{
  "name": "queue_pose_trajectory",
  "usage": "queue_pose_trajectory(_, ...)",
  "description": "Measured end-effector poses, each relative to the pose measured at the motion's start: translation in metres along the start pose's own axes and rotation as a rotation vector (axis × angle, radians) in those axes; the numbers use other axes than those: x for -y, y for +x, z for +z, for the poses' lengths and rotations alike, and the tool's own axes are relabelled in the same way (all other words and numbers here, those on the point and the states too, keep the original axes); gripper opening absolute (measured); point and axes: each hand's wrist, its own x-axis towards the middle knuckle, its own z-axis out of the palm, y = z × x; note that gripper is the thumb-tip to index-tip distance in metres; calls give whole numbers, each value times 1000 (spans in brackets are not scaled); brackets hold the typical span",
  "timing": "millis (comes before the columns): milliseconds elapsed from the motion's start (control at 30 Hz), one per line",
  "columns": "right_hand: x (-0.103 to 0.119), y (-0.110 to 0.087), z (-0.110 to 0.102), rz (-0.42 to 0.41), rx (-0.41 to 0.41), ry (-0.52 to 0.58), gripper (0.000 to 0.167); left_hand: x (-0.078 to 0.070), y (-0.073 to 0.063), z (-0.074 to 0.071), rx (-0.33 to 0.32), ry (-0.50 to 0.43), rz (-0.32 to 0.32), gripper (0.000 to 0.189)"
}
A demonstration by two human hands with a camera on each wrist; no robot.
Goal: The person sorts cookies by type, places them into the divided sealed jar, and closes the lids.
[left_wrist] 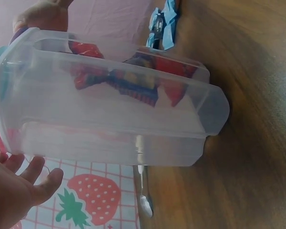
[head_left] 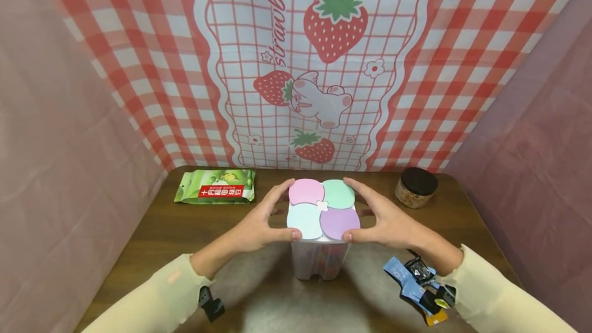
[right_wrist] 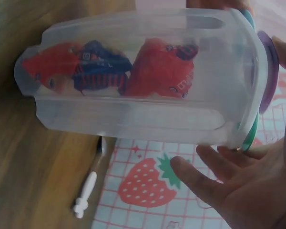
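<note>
Clear box (head_left: 319, 262) upright, long axis vert., btwn L hand (head_left: 256, 224) & R hand (head_left: 387, 221), approx. midway btwn L & R edges of desk (head_left: 148, 251); can't tell if base touches. Both hands grasp 4-petal lid (head_left: 339, 221), 1 per side, thumbs at near corners; neither hand's nearer.

Both arms (head_left: 213, 256) slant in over the tabletop (head_left: 143, 251) from its near side, converging toward its far edge; bare wrists (head_left: 423, 238) extend past 2 pale sleeves (head_left: 499, 287). The left hand (head_left: 256, 225) and right hand (head_left: 386, 220) face each other, each gripping with its thumb (head_left: 277, 234) nearside, fingers (head_left: 279, 191) toward the far edge.
</note>
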Motion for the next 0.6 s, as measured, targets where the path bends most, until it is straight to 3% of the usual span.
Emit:
queue_pose_trajectory(133,3,0,3,18,-16,-2,107,2,0,3,3,-22,1,101)
queue_pose_trajectory(333,1,2,1,31,19,132,103,4,-2,4,-42,-30,28,101)
queue_pose_trajectory(600,-11,-1,3,-23,-4,241,100,12,-7,7,-86,-48,86,98)
